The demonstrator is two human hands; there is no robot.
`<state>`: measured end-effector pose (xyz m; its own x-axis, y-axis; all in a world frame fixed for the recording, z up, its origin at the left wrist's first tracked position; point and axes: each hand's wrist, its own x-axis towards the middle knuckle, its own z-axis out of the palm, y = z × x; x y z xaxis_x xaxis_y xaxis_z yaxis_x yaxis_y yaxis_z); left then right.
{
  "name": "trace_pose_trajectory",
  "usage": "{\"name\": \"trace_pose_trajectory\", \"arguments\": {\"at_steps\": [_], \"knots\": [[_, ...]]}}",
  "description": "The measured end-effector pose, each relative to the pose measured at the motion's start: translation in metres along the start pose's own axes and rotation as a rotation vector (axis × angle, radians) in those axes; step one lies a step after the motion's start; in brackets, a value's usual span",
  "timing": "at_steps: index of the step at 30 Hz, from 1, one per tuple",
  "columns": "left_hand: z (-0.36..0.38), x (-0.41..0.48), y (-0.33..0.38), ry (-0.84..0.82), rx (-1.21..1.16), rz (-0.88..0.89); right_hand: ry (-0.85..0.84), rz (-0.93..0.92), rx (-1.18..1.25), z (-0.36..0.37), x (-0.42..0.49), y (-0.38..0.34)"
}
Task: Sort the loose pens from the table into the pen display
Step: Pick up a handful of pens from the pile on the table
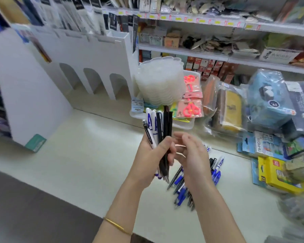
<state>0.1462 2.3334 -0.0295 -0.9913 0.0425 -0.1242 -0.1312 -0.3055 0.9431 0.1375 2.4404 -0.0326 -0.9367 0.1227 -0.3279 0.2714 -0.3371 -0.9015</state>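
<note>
The left hand (pixel 152 152) has its fingers and thumb curled round a bundle of pens (pixel 158 130), gripping it at mid-length. The bundle stands nearly upright, with white, black and dark barrels fanning a little above the fist and the tips pointing down below it. The right hand (pixel 191 155) sits just to the right of the bundle with its fingers (pixel 180 137) loosely curled toward it. No pen shows in them, and blur hides whether the tips touch the bundle. A gold bracelet (pixel 117 226) circles the left wrist.

Under and to the right of the hands, loose pens (pixel 181 187), mostly blue and black, lie in a heap on the pale table (pixel 88 155). A few more reach out on the right of the heap. The pen display (pixel 95 53), white with arched openings low down and packed slots on top, stands at the far left, well apart from the heap.

Behind the bundle a stack of clear tubs (pixel 160 81) sits in a white tray (pixel 188 126) beside pink scissor packs (pixel 191 102). Further right are bagged goods and a yellow box (pixel 277 174). Stocked shelves (pixel 235 25) run along the far side.
</note>
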Motion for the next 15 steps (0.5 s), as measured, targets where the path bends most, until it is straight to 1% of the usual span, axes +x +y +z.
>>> {"name": "trace_pose_trajectory", "arguments": {"at_steps": [2,4,6,8,11,15], "knots": [[-0.017,-0.013,0.006,-0.035,-0.067,-0.048,-0.087,-0.096,-0.068,0.016,-0.003,-0.010],[-0.035,-0.025,0.013,-0.062,-0.087,-0.068,-0.216,-0.159,-0.119,0.038,-0.012,-0.020],[-0.056,-0.036,0.022,-0.077,-0.066,-0.039,-0.325,-0.206,-0.236,0.064,-0.023,-0.025],[-0.081,-0.046,0.033,-0.057,-0.062,-0.011,-0.409,-0.255,-0.343,0.093,-0.033,-0.021],[-0.130,-0.060,0.054,0.015,-0.057,0.007,-0.472,-0.263,-0.348,0.143,-0.045,-0.003],[-0.212,-0.078,0.088,0.083,-0.008,0.053,-0.437,-0.276,-0.258,0.227,-0.066,0.032]]}}
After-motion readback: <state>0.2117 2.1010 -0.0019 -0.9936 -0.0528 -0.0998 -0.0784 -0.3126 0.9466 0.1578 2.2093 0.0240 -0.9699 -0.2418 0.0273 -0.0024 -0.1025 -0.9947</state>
